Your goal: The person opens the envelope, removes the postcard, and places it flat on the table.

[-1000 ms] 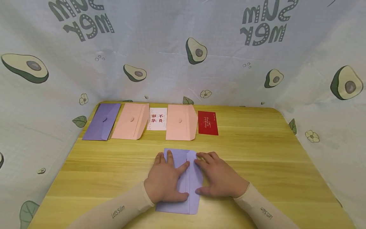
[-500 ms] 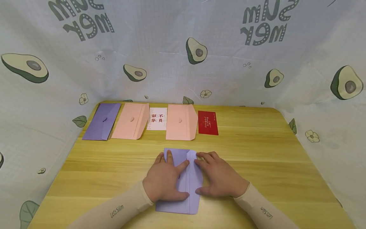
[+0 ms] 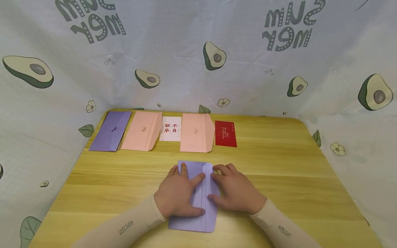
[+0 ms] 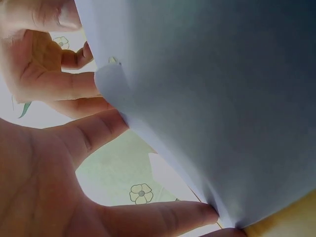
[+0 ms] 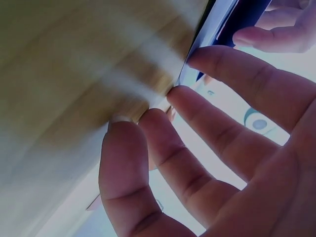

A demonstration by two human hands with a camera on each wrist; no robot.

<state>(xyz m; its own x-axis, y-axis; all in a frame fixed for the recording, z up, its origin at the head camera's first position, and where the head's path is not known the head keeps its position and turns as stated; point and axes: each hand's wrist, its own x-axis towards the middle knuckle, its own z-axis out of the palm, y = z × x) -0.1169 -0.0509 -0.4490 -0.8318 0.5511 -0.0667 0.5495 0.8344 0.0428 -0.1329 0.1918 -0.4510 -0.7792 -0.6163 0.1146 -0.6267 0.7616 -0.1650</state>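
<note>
A light purple envelope [image 3: 189,224] lies on the wooden table in front of me, its flap [image 3: 212,215] folded out to the right. My left hand [image 3: 178,196] rests spread on the envelope's body, thumb and index finger near the flap crease. At the flap's outer edge, my right hand [image 3: 237,192] touches it with fingertips, and its thumb lies over the edge. Large in the left wrist view, the envelope [image 4: 212,98] looks grey-blue, with left fingertips at its edge. The right wrist view has the right hand's fingers [image 5: 222,128] slightly bent and apart, the index fingertip at the paper's edge.
Along the table's back lie a darker purple envelope [image 3: 110,132], two pink envelopes [image 3: 138,136] [image 3: 192,139], a white card [image 3: 171,136] with red characters and a red card [image 3: 225,134]. Behind the table [image 3: 279,179] hangs a curtain [image 3: 180,41] printed with avocados.
My right thumb has shifted slightly left and up, further onto the flap, and the right wrist has moved a little left. The left hand and the envelope have barely moved.
</note>
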